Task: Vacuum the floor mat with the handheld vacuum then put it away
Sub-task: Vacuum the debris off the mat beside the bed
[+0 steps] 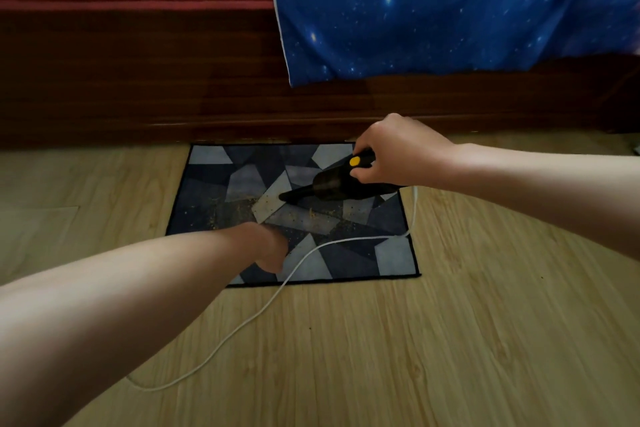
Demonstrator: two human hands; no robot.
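Gripping handheld vacuum (332,185) with right hand (398,152), nozzle on floor mat (207,184). Left hand (266,246) over mat edge; fingers hidden, can't tell.

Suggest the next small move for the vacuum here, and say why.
Probably sweep the handheld vacuum, gripped by the right hand, leftward: its nozzle points toward yellowish crumbs scattered on the floor mat.

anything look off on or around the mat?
Yes. Yellowish crumbs lie scattered over the middle of the floor mat, mostly left of the nozzle of the handheld vacuum. A white cord from the vacuum's rear trails across the mat's near right part and loops over the wooden floor.
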